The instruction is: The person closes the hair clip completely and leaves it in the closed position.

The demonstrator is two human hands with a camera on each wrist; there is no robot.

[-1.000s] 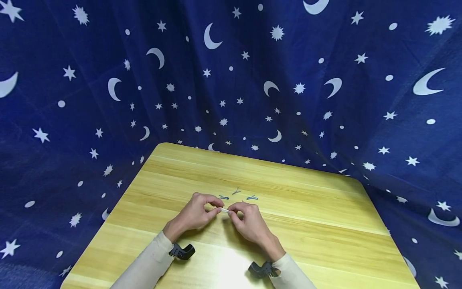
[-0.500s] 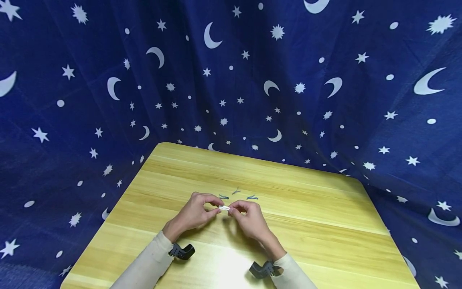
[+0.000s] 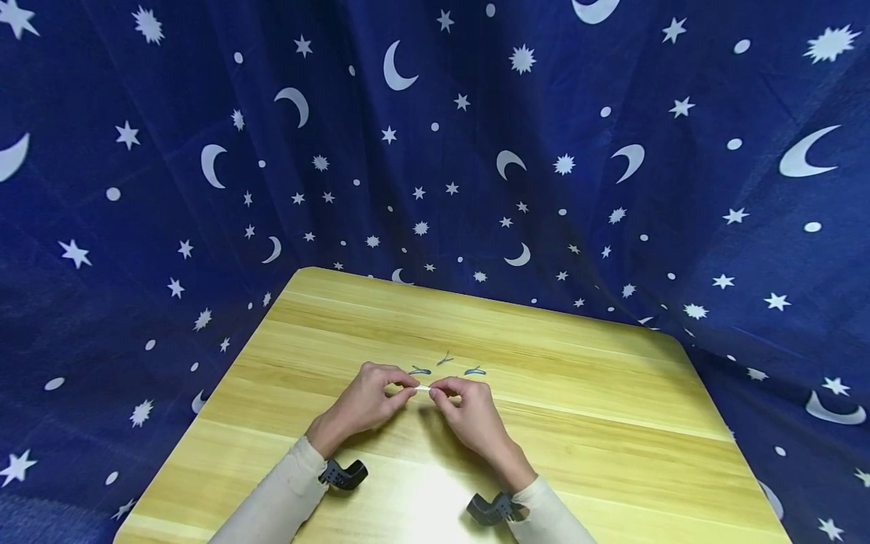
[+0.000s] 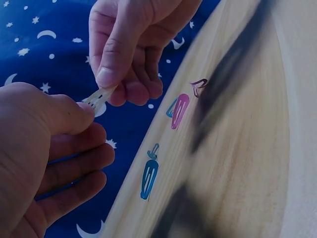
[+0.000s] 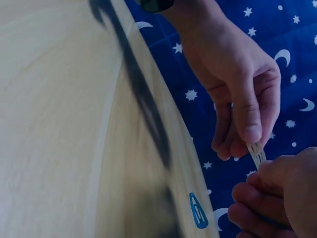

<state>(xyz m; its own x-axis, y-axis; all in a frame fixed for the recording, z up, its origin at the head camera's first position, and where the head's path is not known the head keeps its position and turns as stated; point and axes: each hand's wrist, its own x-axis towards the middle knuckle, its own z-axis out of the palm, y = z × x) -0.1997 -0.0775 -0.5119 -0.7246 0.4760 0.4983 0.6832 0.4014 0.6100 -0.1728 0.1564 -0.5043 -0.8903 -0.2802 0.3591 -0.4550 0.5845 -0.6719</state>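
Observation:
Between my two hands is a white snap hair clip, held above the table. My left hand pinches one end of it between thumb and fingertips. The other end is pinched by my right hand. Fingers cover both ends, so only the slotted middle shows in the right wrist view. Just beyond my hands, on the wood, lie a blue snap clip, a second blue clip and a thin dark one. The left wrist view also has a pink clip and a darker bent pink clip.
The wooden table extends around my hands on all sides. A dark blue curtain with moons and stars hangs behind and beside it. Black wrist mounts stick out from both sleeves.
The white hair clip has turned between my fingertips: its broad face showed half a second ago, and it now appears narrower. Both hands stay in nearly the same place.

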